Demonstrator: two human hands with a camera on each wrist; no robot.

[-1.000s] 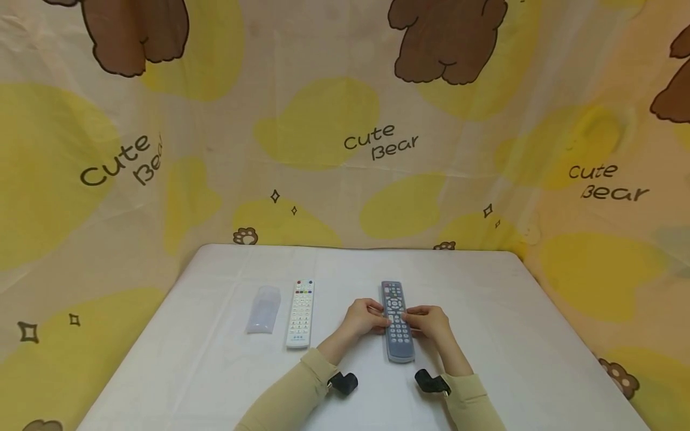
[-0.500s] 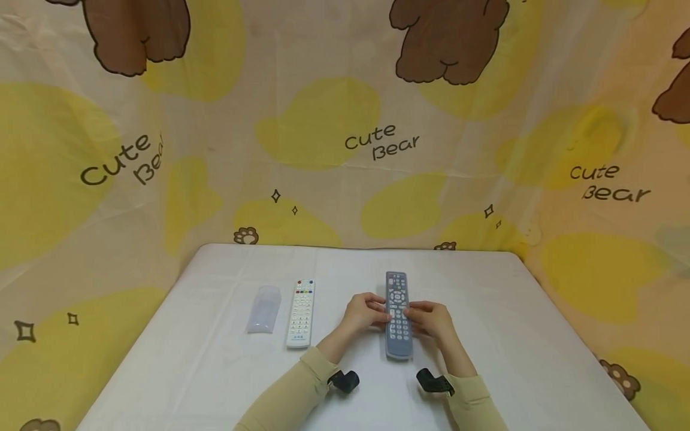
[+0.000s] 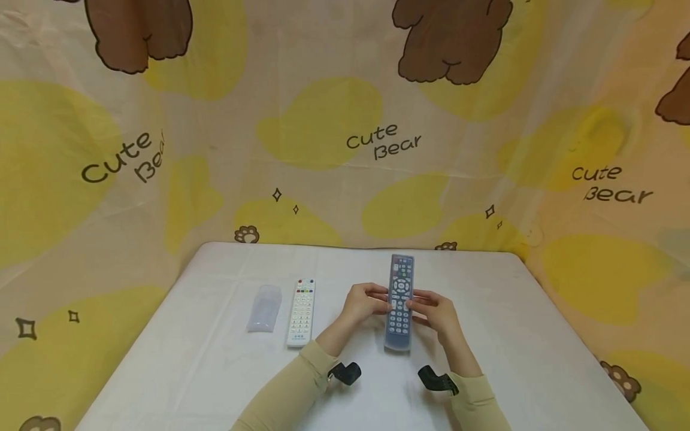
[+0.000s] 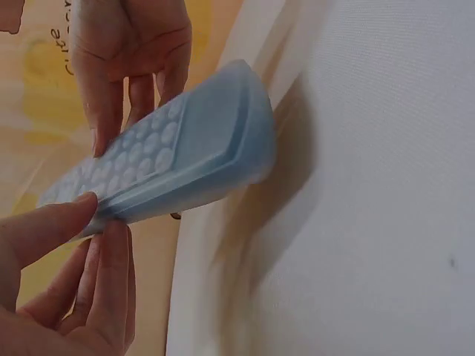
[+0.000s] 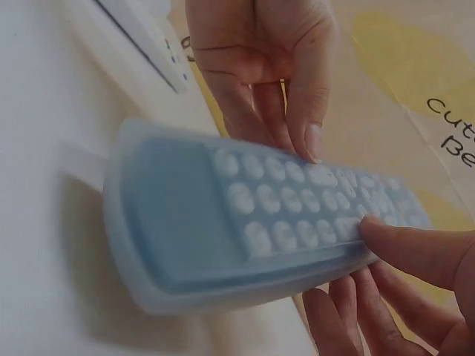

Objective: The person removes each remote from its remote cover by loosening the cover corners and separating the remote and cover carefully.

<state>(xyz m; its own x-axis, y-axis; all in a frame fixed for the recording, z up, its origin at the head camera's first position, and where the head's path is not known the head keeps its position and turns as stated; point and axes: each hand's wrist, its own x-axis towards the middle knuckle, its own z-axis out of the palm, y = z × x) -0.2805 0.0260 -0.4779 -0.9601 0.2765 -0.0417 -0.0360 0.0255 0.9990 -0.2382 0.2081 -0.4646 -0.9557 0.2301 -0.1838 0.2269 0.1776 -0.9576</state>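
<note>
White remote: landmark; lies flat on the white table, keys up, coloured buttons toward its far end.
Blue-grey remote: to the right of the white remote, well apart from it; held above the table, keys up, in a translucent cover.
Left hand: right of the white remote; pinches the near long edge of the blue-grey remote, thumb above, fingers beneath.
Right hand: farther right of the white remote; pinches the opposite long edge, thumb on the key face, fingers beneath.
Clear sleeve: just left of the white remote, lying flat.
Backdrop: behind the white remote; yellow-patterned cloth lettered "Cute Bear".
</note>
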